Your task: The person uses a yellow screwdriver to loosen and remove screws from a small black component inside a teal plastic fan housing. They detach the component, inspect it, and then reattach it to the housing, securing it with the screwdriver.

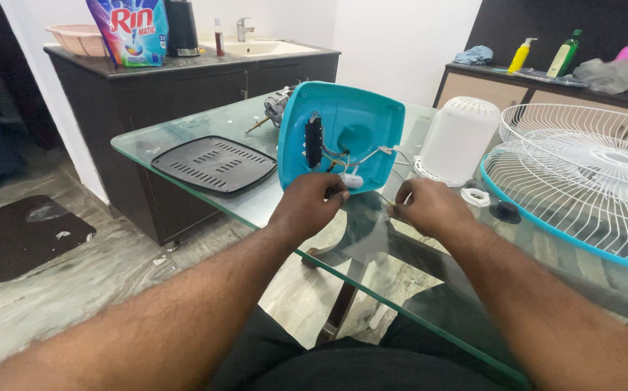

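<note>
Fan parts on glass table; both hands at the wiring of a teal housing.

Left hand: fingers curled shut, pinching the small white capacitor at its fingertips, just below the housing's lower edge. Right hand: closed in a pinch on a thin wire that runs leftward toward the capacitor; the exact grip is partly hidden. Housing stands tilted upright just beyond both hands, open side facing them, black switch block and white leads inside. The capacitor lies between the hands, nearer the left; the wire's long axis runs across, hand to hand. Left of left hand: black vented plate. Beyond housing: motor. Right of right hand: white cover, white ring, wire guard.
</note>
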